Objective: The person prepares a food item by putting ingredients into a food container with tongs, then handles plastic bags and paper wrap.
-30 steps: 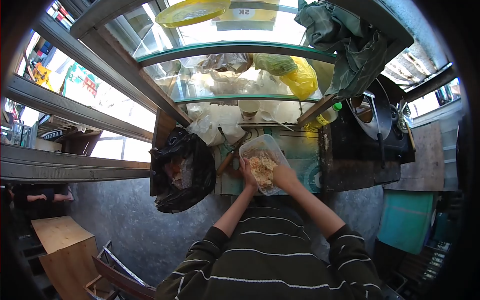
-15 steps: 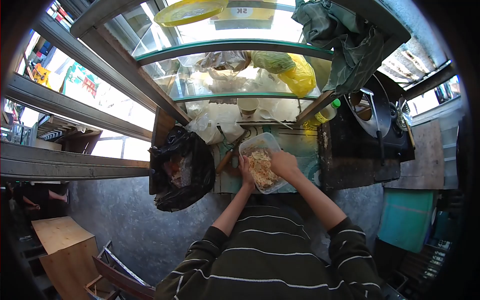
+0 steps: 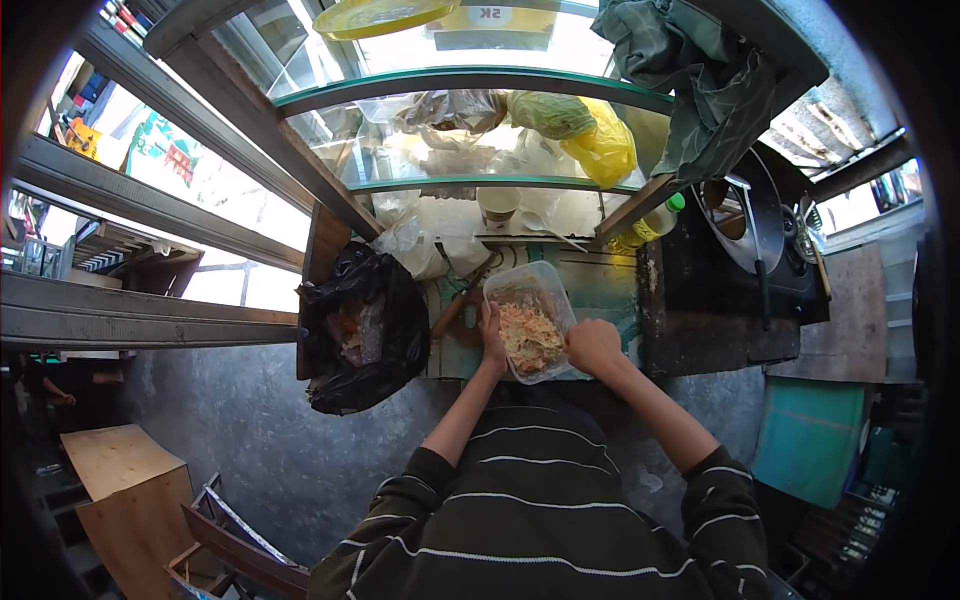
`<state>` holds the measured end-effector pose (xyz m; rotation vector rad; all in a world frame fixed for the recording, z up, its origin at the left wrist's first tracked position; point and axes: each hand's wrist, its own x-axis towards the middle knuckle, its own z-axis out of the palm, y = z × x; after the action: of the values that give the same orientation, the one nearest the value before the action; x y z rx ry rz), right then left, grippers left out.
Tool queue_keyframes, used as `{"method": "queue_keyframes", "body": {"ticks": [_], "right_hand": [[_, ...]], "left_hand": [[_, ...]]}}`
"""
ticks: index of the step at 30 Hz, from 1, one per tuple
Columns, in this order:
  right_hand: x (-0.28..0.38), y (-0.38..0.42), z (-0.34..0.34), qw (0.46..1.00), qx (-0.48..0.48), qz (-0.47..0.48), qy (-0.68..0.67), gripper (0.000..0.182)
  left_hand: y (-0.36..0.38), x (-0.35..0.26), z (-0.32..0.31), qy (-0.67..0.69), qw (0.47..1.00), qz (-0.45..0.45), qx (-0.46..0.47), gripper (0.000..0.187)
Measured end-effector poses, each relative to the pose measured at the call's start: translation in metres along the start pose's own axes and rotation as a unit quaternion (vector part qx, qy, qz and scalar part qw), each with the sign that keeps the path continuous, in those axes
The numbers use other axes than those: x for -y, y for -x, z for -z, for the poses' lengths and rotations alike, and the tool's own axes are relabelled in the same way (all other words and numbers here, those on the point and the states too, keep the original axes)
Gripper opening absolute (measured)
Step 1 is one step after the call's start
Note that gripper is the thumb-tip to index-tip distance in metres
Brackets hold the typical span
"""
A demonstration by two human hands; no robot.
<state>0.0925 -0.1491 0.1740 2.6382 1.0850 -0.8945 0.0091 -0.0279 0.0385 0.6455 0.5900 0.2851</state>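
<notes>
A clear plastic container (image 3: 555, 290) stands on the worktop in front of me, holding a pale orange shredded mixture (image 3: 530, 335). My left hand (image 3: 493, 338) grips its left wall, fingers along the outside and thumb near the rim. Closed into a fist, my right hand (image 3: 595, 346) is at the container's right rim. Whatever it holds is hidden by the fingers. Left of the container lies a knife with a brown wooden handle (image 3: 448, 318), partly beside a whitish plastic bag (image 3: 415, 248).
A black plastic bag (image 3: 370, 370) with scraps hangs open at left. Behind are a paper cup (image 3: 498, 203), a white spoon (image 3: 547, 229) and glass shelves with a yellow bag (image 3: 608, 145). A green-capped bottle (image 3: 655, 222) and a stove with a pan (image 3: 755, 225) stand right.
My right hand has moved right and slightly down, from over the mixture to the container's right rim. My left hand keeps its hold on the container, and the view has shifted slightly.
</notes>
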Motion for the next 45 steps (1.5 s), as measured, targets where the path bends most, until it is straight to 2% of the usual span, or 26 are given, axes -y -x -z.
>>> {"method": "queue_keyframes", "body": {"ticks": [1, 2, 4, 5, 7, 11, 14, 16, 17, 19, 21, 23, 25, 28, 32, 34, 35, 37, 38, 40, 41, 43, 44, 45], "right_hand": [[-0.001, 0.000, 0.003, 1.000, -0.017, 0.012, 0.001, 0.021], [0.002, -0.002, 0.000, 1.000, -0.016, 0.012, 0.000, 0.021], [0.013, -0.014, -0.012, 0.998, -0.036, 0.043, 0.036, 0.018], [0.017, -0.025, -0.025, 0.998, -0.036, 0.043, 0.035, 0.018], [0.027, -0.045, -0.050, 0.995, -0.082, -0.040, 0.038, 0.015], [0.028, -0.053, -0.049, 0.992, -0.096, 0.005, 0.088, 0.013], [0.028, -0.040, -0.019, 0.994, -0.069, 0.015, 0.085, 0.013], [0.023, -0.031, 0.002, 0.995, -0.065, 0.019, 0.072, 0.013], [0.025, -0.025, 0.012, 0.995, -0.064, 0.022, 0.073, 0.013], [0.031, -0.017, 0.025, 0.996, -0.083, 0.015, 0.034, 0.012], [0.037, -0.037, -0.011, 0.997, -0.071, -0.006, 0.039, 0.013], [0.033, -0.046, -0.027, 0.997, -0.064, -0.028, 0.044, 0.013], [0.016, -0.043, -0.033, 0.998, -0.008, -0.061, 0.000, 0.016], [0.004, -0.033, -0.013, 0.999, 0.004, -0.033, 0.041, 0.018], [0.013, -0.030, 0.016, 0.999, -0.007, -0.031, 0.012, 0.018], [0.027, -0.039, 0.010, 0.995, -0.072, -0.036, -0.056, 0.019], [0.027, -0.042, -0.003, 0.995, -0.074, -0.035, -0.056, 0.019], [0.024, -0.039, -0.023, 0.997, -0.019, -0.057, -0.055, 0.019], [0.015, -0.037, -0.022, 0.997, -0.019, -0.059, -0.054, 0.019], [0.001, -0.009, -0.002, 0.998, 0.021, -0.055, -0.026, 0.019], [-0.009, -0.002, 0.004, 0.998, 0.021, -0.057, -0.026, 0.019], [-0.026, 0.007, 0.011, 0.993, -0.027, -0.046, -0.102, 0.018], [-0.028, 0.008, 0.010, 0.993, -0.026, -0.045, -0.103, 0.018], [-0.029, 0.009, 0.009, 0.993, -0.032, -0.050, -0.106, 0.019]], "left_hand": [[0.010, -0.012, -0.014, 0.042, 0.999, 0.018, 0.017, 0.058], [0.003, -0.001, -0.002, 0.042, 0.999, 0.019, 0.017, 0.058], [-0.019, 0.031, 0.033, -0.043, 0.999, -0.005, -0.011, 0.064], [-0.016, 0.028, 0.027, -0.044, 0.999, -0.005, -0.011, 0.064], [-0.004, 0.022, 0.012, -0.020, 0.999, -0.027, 0.034, 0.057], [-0.026, 0.046, 0.041, 0.017, 0.996, 0.016, 0.083, 0.066], [-0.018, 0.037, 0.037, 0.056, 0.996, 0.051, 0.055, 0.065], [-0.016, 0.030, 0.025, 0.005, 1.000, 0.006, -0.008, 0.066], [-0.011, 0.024, 0.016, 0.007, 1.000, 0.005, -0.011, 0.066], [0.007, 0.001, -0.012, 0.059, 0.997, 0.058, -0.004, 0.060], [-0.011, 0.032, 0.020, 0.017, 1.000, 0.026, -0.002, 0.065], [-0.015, 0.034, 0.021, -0.027, 1.000, -0.009, 0.004, 0.070], [0.004, 0.009, -0.010, 0.052, 0.998, 0.021, 0.016, 0.058], [0.006, 0.007, -0.015, 0.039, 0.999, 0.005, 0.010, 0.057], [-0.003, 0.019, -0.002, -0.002, 1.000, 0.001, -0.028, 0.056], [-0.015, 0.032, 0.015, -0.082, 0.995, -0.019, -0.054, 0.071], [-0.013, 0.033, 0.014, -0.083, 0.995, -0.021, -0.053, 0.071], [0.006, 0.009, -0.014, 0.028, 0.999, -0.017, -0.028, 0.054], [-0.003, 0.018, -0.003, 0.029, 0.999, -0.016, -0.026, 0.054], [-0.017, 0.043, 0.026, -0.143, 0.984, -0.085, -0.066, 0.072], [-0.016, 0.048, 0.026, -0.143, 0.984, -0.084, -0.064, 0.072], [0.006, 0.018, -0.009, -0.315, 0.923, -0.186, -0.117, 0.071], [0.008, 0.013, -0.013, -0.315, 0.923, -0.185, -0.119, 0.071], [0.008, 0.010, -0.014, -0.322, 0.908, -0.226, -0.145, 0.071]]}}
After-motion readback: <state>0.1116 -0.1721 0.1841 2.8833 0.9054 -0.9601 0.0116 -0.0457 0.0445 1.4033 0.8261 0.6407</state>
